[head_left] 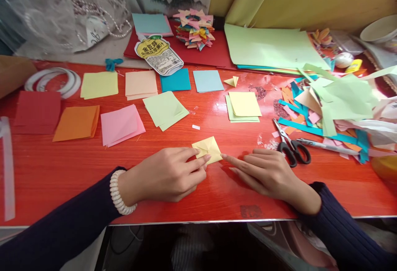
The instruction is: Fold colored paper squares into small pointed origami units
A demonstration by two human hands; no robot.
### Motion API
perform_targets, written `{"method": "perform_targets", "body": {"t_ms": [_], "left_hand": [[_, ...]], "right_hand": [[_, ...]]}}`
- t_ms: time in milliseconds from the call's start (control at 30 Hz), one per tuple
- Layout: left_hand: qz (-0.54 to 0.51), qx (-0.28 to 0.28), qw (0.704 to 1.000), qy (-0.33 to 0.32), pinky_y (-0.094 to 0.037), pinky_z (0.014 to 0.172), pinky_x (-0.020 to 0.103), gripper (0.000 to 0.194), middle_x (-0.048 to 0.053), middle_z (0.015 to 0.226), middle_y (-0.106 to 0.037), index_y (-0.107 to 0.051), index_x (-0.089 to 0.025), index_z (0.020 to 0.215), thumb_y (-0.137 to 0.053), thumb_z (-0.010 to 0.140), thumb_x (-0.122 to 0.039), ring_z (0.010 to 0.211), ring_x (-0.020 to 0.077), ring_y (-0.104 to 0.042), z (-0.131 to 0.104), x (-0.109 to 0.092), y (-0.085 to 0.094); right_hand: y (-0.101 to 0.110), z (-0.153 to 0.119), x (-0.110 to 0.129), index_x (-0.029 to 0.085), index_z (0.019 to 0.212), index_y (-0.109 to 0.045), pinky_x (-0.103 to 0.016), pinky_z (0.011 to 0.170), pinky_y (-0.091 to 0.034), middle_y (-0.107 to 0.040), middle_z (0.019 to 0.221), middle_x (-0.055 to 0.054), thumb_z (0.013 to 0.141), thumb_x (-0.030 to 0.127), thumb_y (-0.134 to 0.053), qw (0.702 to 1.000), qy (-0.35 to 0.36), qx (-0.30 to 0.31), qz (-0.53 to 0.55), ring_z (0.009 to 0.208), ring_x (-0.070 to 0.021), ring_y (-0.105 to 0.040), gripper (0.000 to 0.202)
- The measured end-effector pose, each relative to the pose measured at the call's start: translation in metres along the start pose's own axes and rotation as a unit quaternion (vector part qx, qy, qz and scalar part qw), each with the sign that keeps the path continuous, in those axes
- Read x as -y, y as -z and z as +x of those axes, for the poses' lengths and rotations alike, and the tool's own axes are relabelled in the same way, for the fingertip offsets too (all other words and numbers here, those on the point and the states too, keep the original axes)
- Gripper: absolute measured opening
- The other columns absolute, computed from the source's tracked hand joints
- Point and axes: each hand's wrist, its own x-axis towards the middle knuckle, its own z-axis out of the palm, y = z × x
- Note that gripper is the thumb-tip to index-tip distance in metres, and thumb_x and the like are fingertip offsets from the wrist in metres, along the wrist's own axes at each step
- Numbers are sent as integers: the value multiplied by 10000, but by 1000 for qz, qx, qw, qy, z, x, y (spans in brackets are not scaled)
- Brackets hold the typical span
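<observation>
A small folded yellow paper (212,148) lies on the red table (139,205) near its front middle. My left hand (173,174) rests its fingertips on the paper's left and lower part, fingers apart, pressing it flat. At the paper's right corner, the index fingertip of my right hand (269,174) touches or nearly touches the edge; its fingers are stretched out with nothing held. Behind the paper is a stack of yellow and green squares (244,105), and a small folded yellow piece (232,81) lies farther back.
Black-handled scissors (291,145) and a pen (328,146) lie right of my right hand, before a heap of paper scraps (347,101). Coloured square stacks, including pink (120,125) and orange (76,123), spread leftward. A folded-paper ornament (195,31) stands at the back.
</observation>
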Motion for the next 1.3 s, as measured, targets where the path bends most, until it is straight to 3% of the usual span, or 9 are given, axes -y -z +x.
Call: {"method": "perform_targets", "body": {"t_ms": [267,533,733,933,1300], "left_hand": [[-9,-3,1000,-7,-560,810,345,191,99,1058,-660,-630,-113,910,-482,853,-218,978,224,-616,-2,0,2],[-24,-9,1000,4,-561,797,370,324,93,1124,-643,-592,-118,1126,-488,835,-214,1000,239,-614,-3,-2,2],[-29,-22,999,20,-553,812,352,332,82,1111,-651,-600,-94,1121,-501,836,-233,964,223,-619,-2,-4,0],[-42,21,999,26,-533,844,347,438,59,1303,-522,-493,-120,1267,-468,854,-266,1027,223,-587,1,-3,3],[-27,23,999,38,-541,813,330,419,51,1272,-553,-491,-113,1259,-462,865,-249,1038,211,-585,1,-2,4]], "right_hand": [[-2,0,0,136,1119,-626,-264,532,-373,-595,578,-1,881,204,-494,999,-9,26,22,511,-111,-514,281],[-1,2,2,162,1138,-624,-247,533,-350,-573,555,8,905,237,-465,998,-54,30,28,513,-105,-503,292],[-1,4,4,132,1165,-600,-265,534,-332,-568,549,11,901,315,-474,999,-23,47,-4,512,-114,-492,344],[-2,7,5,121,1119,-625,-276,512,-300,-564,534,14,900,302,-481,998,3,36,-43,489,-112,-477,318],[-2,9,8,134,1096,-643,-279,493,-288,-543,485,32,888,275,-498,997,-22,16,-72,464,-108,-475,290]]}}
